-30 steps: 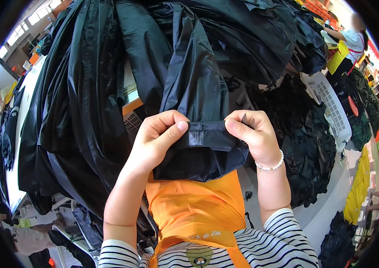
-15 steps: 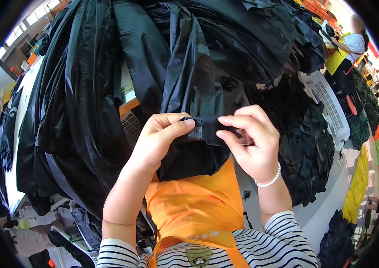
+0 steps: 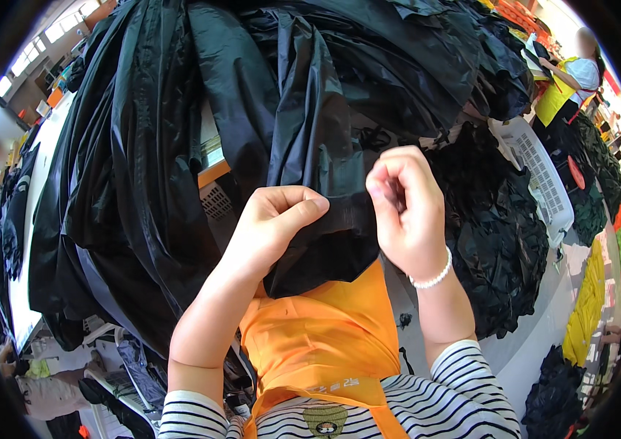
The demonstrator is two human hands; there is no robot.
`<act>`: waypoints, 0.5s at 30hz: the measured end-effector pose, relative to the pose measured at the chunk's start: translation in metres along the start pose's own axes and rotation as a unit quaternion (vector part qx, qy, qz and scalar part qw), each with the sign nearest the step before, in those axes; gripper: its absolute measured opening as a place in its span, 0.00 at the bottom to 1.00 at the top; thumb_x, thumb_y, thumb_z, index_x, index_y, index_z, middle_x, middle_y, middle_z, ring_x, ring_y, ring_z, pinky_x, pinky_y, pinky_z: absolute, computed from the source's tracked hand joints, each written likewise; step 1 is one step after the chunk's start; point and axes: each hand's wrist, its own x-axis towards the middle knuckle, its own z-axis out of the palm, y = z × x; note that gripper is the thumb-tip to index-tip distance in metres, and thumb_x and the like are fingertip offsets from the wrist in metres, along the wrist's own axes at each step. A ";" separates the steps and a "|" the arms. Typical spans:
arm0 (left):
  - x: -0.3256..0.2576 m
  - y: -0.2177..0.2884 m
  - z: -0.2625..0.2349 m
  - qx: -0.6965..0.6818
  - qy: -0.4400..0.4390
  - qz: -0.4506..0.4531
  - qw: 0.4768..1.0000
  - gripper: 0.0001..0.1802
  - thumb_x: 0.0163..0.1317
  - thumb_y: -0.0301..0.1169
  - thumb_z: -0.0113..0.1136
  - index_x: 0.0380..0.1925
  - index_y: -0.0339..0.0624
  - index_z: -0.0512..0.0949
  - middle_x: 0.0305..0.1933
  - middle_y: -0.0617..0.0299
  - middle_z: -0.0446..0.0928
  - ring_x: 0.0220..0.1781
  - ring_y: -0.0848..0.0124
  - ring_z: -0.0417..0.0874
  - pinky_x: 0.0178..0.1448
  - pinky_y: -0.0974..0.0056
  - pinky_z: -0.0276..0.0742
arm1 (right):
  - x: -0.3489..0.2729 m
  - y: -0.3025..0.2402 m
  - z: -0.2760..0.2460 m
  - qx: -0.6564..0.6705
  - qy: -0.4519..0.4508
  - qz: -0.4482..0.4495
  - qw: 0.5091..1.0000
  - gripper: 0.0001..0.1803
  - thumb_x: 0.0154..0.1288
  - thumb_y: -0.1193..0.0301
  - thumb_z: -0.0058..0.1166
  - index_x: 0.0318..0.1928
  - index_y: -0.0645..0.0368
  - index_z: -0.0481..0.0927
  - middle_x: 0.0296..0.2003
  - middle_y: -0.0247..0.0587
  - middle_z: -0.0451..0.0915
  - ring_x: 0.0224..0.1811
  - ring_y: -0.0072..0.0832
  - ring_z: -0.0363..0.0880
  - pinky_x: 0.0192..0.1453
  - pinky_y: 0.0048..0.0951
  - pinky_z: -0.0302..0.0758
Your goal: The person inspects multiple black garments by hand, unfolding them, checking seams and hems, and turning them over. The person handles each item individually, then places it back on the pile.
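Observation:
A black garment [image 3: 332,252] of smooth, slightly shiny cloth hangs toward me, its end drawn over my lap. My left hand [image 3: 270,223] pinches that end between thumb and fingers at its left side. Just beside the right edge, my right hand [image 3: 409,212] is raised with its fingers curled in. Its fingertips are partly hidden, so whatever they grip cannot be made out. A beaded bracelet circles the right wrist.
More black garments [image 3: 142,146] hang in a large heap ahead and to the left. Crumpled black cloth [image 3: 497,234] lies at the right, near a white plastic basket [image 3: 541,179]. A person [image 3: 581,73] stands at the far right. An orange apron [image 3: 318,329] covers my lap.
My right hand has lifted slightly up and right, its fingers curling closed from a loose pinch. A pale patch on the folded edge no longer shows. My left hand stays nearly in place.

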 end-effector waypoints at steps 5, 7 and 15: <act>-0.001 0.000 -0.002 -0.041 -0.005 0.001 0.999 0.12 0.62 0.32 0.59 0.33 0.32 0.83 0.31 0.68 0.81 0.33 0.85 0.76 0.40 0.77 0.71 | 0.008 0.011 0.006 -0.039 0.009 0.010 0.999 0.09 0.57 0.85 0.57 0.34 0.62 0.71 0.34 0.37 0.71 0.27 0.25 0.74 0.31 0.22 0.72; -0.001 -0.001 -0.005 -0.057 0.011 0.002 0.998 0.12 0.62 0.32 0.59 0.34 0.31 0.83 0.32 0.67 0.82 0.34 0.84 0.77 0.42 0.76 0.72 | 0.007 0.002 0.006 -0.077 -0.003 0.019 0.997 0.17 0.58 0.78 0.61 0.45 0.62 0.69 0.41 0.42 0.70 0.35 0.30 0.79 0.38 0.26 0.77; -0.001 0.005 -0.005 -0.045 0.003 -0.008 0.999 0.14 0.61 0.32 0.60 0.36 0.29 0.83 0.34 0.63 0.82 0.37 0.81 0.79 0.46 0.74 0.73 | -0.014 -0.026 -0.018 -0.055 -0.123 0.044 0.990 0.11 0.60 0.78 0.59 0.41 0.64 0.72 0.39 0.44 0.73 0.31 0.33 0.80 0.34 0.26 0.77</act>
